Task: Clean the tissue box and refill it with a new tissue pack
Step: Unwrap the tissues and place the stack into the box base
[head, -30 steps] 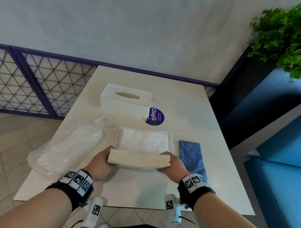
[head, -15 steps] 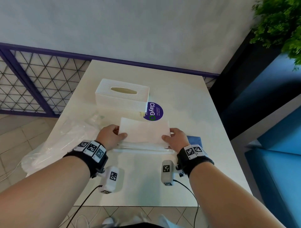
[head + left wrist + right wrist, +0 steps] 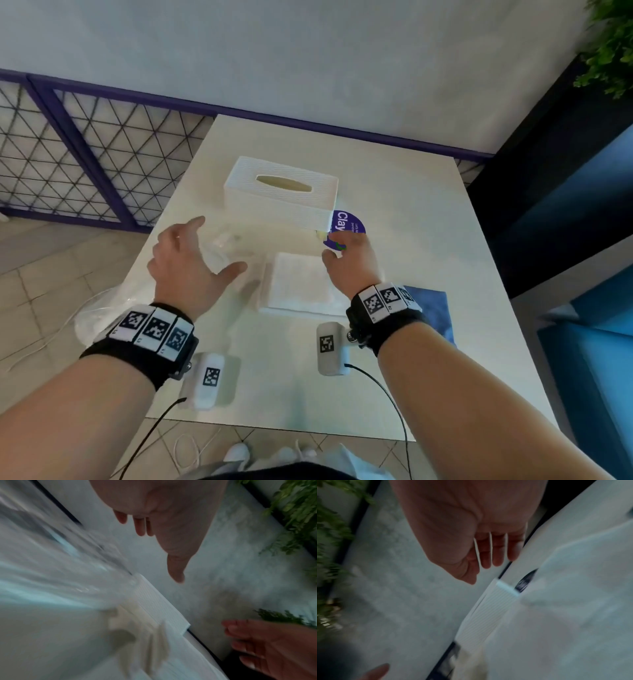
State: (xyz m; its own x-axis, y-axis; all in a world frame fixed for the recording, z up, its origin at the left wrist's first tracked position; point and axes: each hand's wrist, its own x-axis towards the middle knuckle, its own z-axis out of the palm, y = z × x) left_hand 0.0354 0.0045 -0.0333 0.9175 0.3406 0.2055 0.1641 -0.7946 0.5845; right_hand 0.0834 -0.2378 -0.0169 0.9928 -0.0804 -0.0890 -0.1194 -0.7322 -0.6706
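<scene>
A white ribbed tissue box cover with an oval slot stands at mid-table; its ribbed side shows in both wrist views. In front of it a white tissue stack lies on the box's flat base tray. My left hand hovers with spread fingers over the left of the stack, near clear plastic wrapping, holding nothing. My right hand hovers over the stack's right far corner, fingers relaxed and empty. Both wrist views are motion-blurred.
A folded blue cloth lies right of the tray, partly behind my right wrist. A round purple sticker is on the table beside the box. A crumpled clear bag sits at the table's left edge. A plant hangs at the upper right.
The tissue stack went from held above the tray to lying on it. Both hands let go and lifted forward toward the box cover.
</scene>
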